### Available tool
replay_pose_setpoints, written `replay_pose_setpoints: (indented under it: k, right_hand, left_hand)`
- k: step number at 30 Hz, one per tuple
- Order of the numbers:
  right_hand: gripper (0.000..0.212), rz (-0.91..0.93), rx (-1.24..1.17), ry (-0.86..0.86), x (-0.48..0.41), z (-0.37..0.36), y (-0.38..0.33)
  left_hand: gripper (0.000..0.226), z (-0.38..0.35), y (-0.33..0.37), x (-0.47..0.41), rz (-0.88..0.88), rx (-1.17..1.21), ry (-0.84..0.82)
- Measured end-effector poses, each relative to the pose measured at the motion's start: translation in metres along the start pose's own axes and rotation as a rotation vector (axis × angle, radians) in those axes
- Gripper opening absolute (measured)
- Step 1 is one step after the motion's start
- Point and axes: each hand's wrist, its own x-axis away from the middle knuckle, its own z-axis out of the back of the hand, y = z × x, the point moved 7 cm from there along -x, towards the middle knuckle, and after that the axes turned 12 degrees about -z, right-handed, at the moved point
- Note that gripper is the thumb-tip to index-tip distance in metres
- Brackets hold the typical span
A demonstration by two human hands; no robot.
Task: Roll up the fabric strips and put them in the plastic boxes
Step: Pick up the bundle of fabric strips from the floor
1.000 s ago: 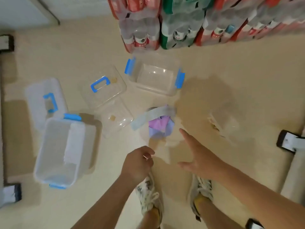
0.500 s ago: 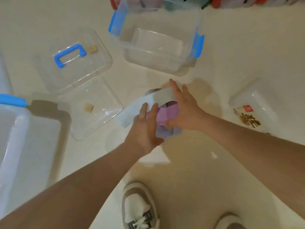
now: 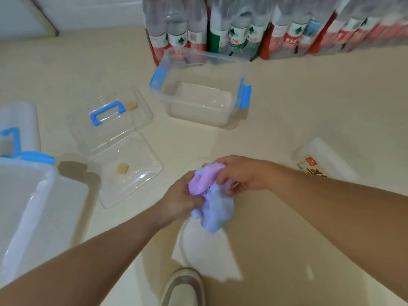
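Beige floor (image 3: pixel 287 111), left hand (image 3: pixel 178 199), right hand (image 3: pixel 245 175) gripping fabric strips (image 3: pixel 213 209), now lifted

You are looking at two open plastic boxes (image 3: pixel 198 115), three loose lids (image 3: pixel 134 113) and one printed bag (image 3: pixel 320 160). Your left hand (image 3: pixel 176 198) and right hand (image 3: pixel 245 173) are gripping three fabric strips (image 3: pixel 204 180) above one shoe (image 3: pixel 183 288).

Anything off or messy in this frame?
Only the fabric strips: bunched in a crumpled wad between left hand and right hand, one pale strip trailing down. The clear box sits upright, lid off.
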Motion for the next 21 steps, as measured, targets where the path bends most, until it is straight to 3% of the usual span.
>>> replay_pose_setpoints:
  k: [2, 3, 6, 8, 11, 14, 18, 21]
  right_hand:
    - [0.027, 0.038, -0.081, 0.076, 0.016, 0.020, -0.003]
    - [0.026, 0.058, -0.089, 0.120, 0.025, 0.029, -0.005]
    - [0.021, 0.114, -0.092, 0.231, 0.048, 0.050, -0.008]
    - [0.010, 0.165, -0.037, 0.295, 0.066, 0.054, -0.014]
    - [0.023, 0.207, 0.056, 0.358, 0.090, 0.051, -0.017]
    - [0.020, 0.223, -0.045, 0.287, 0.121, 0.037, -0.018]
    - [0.013, 0.279, -0.422, 0.006, 0.182, 0.016, -0.033]
    - [0.017, 0.386, -0.436, -0.168, 0.244, -0.007, -0.056]
  left_hand:
    - [0.024, 0.006, 0.009, -0.006, 0.047, 0.082, 0.076]
    - [0.020, 0.009, 0.016, -0.008, 0.066, 0.110, 0.085]
    - [0.023, 0.013, 0.049, -0.012, 0.066, 0.247, 0.105]
    - [0.012, 0.022, 0.071, -0.014, 0.033, 0.313, 0.170]
    - [0.016, 0.031, 0.103, -0.012, -0.012, 0.388, 0.250]
    - [0.010, 0.033, 0.131, 0.004, -0.048, 0.456, 0.250]
    - [0.022, 0.038, 0.179, 0.045, -0.156, 0.579, 0.201]
    - [0.025, 0.047, 0.232, 0.089, -0.285, 0.552, 0.149]
